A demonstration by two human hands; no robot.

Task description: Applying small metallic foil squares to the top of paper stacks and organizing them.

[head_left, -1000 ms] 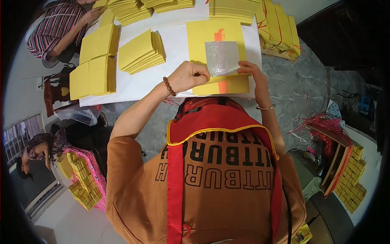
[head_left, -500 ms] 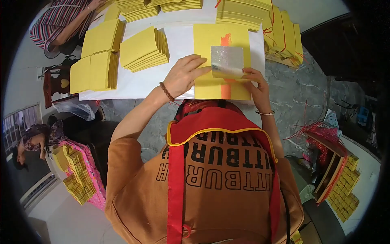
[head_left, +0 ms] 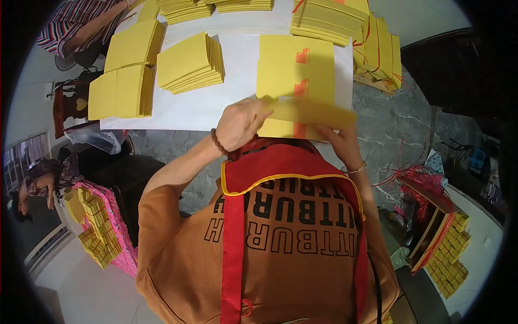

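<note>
In front of me, at the table's near edge, lies a pile of yellow paper sheets (head_left: pixel 283 59) with orange-red patches down it. A yellow sheet (head_left: pixel 310 112), smeared by motion, is raised over the pile's near part. My left hand (head_left: pixel 241 125) is closed, its fingertips pinching the left end of that sheet. At the sheet's right end, my right hand (head_left: pixel 343 143) grips it with the thumb below and the fingers partly hidden behind the paper. The silver square is out of sight; only a thin pale strip shows above the raised sheet.
Folded yellow paper stacks stand on the white table (head_left: pixel 232 70), including a fanned stack (head_left: pixel 191 63) left of my pile. Tied yellow bundles (head_left: pixel 377 51) stand off the right edge. A person in a striped shirt (head_left: pixel 81 24) is at the far left. Another person (head_left: pixel 48 181) sits lower left.
The silver square lying face up on the yellow sheet no longer shows. Both hands have drawn nearer to me, and a yellow sheet is now lifted between them.
</note>
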